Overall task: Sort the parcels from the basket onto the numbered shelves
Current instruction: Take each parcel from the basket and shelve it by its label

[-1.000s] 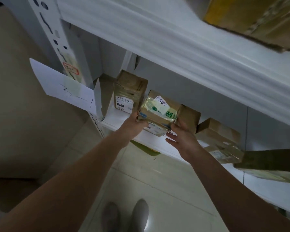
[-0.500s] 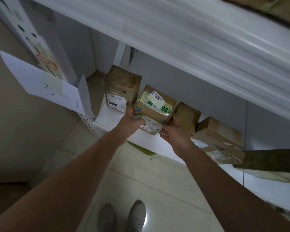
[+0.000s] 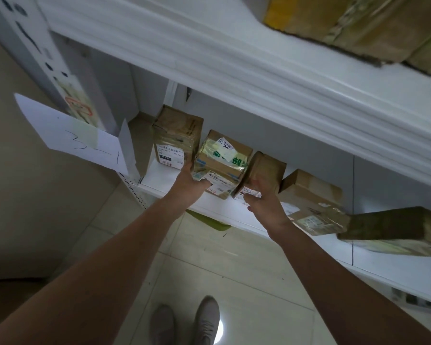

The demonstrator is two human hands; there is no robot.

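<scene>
A taped cardboard parcel [image 3: 223,159] with white and green labels stands on the white shelf [image 3: 159,185], between a tall brown parcel [image 3: 177,135] and a small brown parcel [image 3: 265,168]. My left hand [image 3: 190,181] grips the taped parcel's lower left corner, with the thumb across its front. My right hand [image 3: 261,197] holds the small brown parcel's front end, fingers on its face and thumb under its label. A paper sign reading 3-1 [image 3: 85,143] hangs from the shelf post on the left.
More parcels lie to the right on the same shelf: a brown box [image 3: 311,192] and a long dark one [image 3: 393,225]. The shelf above [image 3: 259,70] overhangs closely and carries large boxes [image 3: 358,21]. Something green [image 3: 207,221] shows under the shelf. My shoes [image 3: 184,322] stand on the tiled floor.
The taped parcel has gone further in and now stands on the shelf. My right hand has shifted from its right side to the small brown parcel beside it.
</scene>
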